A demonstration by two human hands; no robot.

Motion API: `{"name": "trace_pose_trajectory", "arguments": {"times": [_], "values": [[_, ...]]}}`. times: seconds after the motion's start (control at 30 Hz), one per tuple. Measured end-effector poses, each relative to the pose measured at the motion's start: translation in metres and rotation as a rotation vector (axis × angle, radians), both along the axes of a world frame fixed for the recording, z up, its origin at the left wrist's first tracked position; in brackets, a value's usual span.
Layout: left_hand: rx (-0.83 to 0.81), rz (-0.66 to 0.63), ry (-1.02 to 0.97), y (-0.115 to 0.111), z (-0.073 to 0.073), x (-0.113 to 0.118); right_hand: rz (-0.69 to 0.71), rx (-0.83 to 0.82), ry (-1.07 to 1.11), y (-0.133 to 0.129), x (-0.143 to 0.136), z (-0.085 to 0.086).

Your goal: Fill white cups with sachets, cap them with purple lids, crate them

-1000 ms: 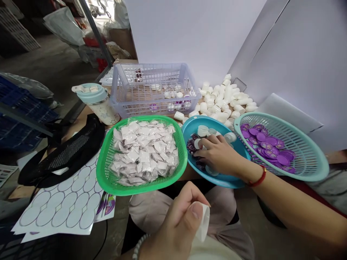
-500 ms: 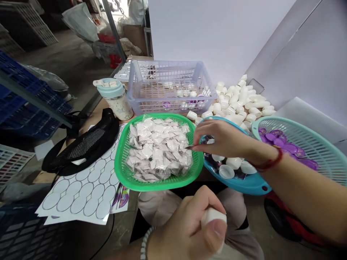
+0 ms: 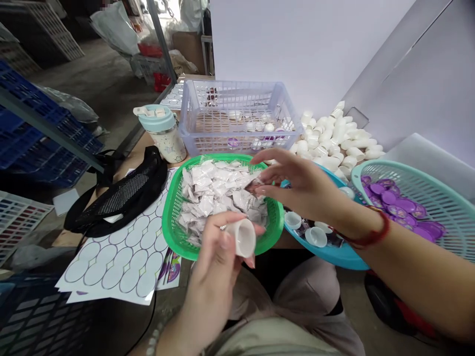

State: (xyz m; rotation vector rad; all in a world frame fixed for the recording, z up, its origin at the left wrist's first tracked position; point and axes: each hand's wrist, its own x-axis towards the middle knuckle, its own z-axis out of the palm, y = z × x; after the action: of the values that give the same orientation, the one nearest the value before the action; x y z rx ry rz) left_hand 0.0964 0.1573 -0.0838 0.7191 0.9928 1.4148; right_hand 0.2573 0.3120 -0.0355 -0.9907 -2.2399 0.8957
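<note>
My left hand (image 3: 218,257) is closed around a white plastic cup (image 3: 245,238), whose open mouth faces right and towards me. It is in front of the green basket (image 3: 167,225), which is heaped with small whitish packets in clear wrap (image 3: 206,185). Over that basket's right side is my right hand (image 3: 297,185), its thumb and index finger apart, fingertips at the packets. Whether a fingertip touches a packet is unclear. Behind my right wrist, a blue basket (image 3: 343,258) contains white cups (image 3: 316,237) and dark wrapped pieces.
A teal basket (image 3: 415,180) at right contains purple discs (image 3: 404,205). White cups (image 3: 334,141) lie piled behind, beside a lilac crate (image 3: 237,141). At left are a lidded tumbler (image 3: 163,133), a black mesh bag (image 3: 126,198) and printed sheets (image 3: 115,262).
My left hand has risen towards the green basket, turning the cup's mouth into view. My right hand's fingers have spread from a pinch on a small dark piece and shifted slightly left.
</note>
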Motion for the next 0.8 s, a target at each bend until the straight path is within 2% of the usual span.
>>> {"name": "trace_pose_trajectory", "arguments": {"times": [0.07, 0.13, 0.23, 0.3, 0.37, 0.43, 0.5, 0.57, 0.63, 0.7, 0.77, 0.8], "values": [[-0.068, 0.076, -0.098, 0.011, 0.004, -0.001, 0.074, -0.054, 0.249, -0.016, 0.01, 0.012], [-0.075, 0.07, -0.176, 0.02, 0.007, 0.002, 0.119, -0.023, 0.324, -0.034, 0.011, 0.014], [-0.029, 0.04, -0.245, 0.021, 0.008, 0.01, 0.074, 0.258, 0.298, -0.053, 0.001, 0.002], [-0.061, 0.053, -0.204, 0.017, 0.008, 0.014, 0.059, 0.436, 0.247, -0.061, -0.006, -0.008], [-0.158, 0.08, -0.112, 0.012, 0.008, 0.014, 0.109, 0.503, 0.181, -0.065, -0.011, -0.01], [-0.215, 0.134, -0.032, 0.01, 0.009, 0.009, 0.253, 0.479, 0.101, -0.063, -0.013, -0.005], [-0.179, 0.209, 0.021, 0.012, 0.009, 0.001, 0.444, 0.373, 0.093, -0.053, -0.015, 0.003], [-0.089, 0.307, 0.074, 0.016, 0.007, -0.012, 0.512, 0.251, 0.155, -0.031, -0.021, 0.006], [0.003, 0.435, 0.223, 0.019, 0.002, -0.028, 0.398, 0.195, 0.166, -0.001, -0.036, 0.0], [0.073, 0.559, 0.539, 0.017, -0.005, -0.046, 0.271, 0.217, -0.013, 0.028, -0.061, -0.013], [0.123, 0.571, 0.902, 0.009, -0.015, -0.06, 0.259, 0.233, -0.308, 0.044, -0.09, -0.026], [0.15, 0.511, 1.02, 0.006, -0.021, -0.064, 0.238, 0.208, -0.437, 0.046, -0.103, -0.03]]}}
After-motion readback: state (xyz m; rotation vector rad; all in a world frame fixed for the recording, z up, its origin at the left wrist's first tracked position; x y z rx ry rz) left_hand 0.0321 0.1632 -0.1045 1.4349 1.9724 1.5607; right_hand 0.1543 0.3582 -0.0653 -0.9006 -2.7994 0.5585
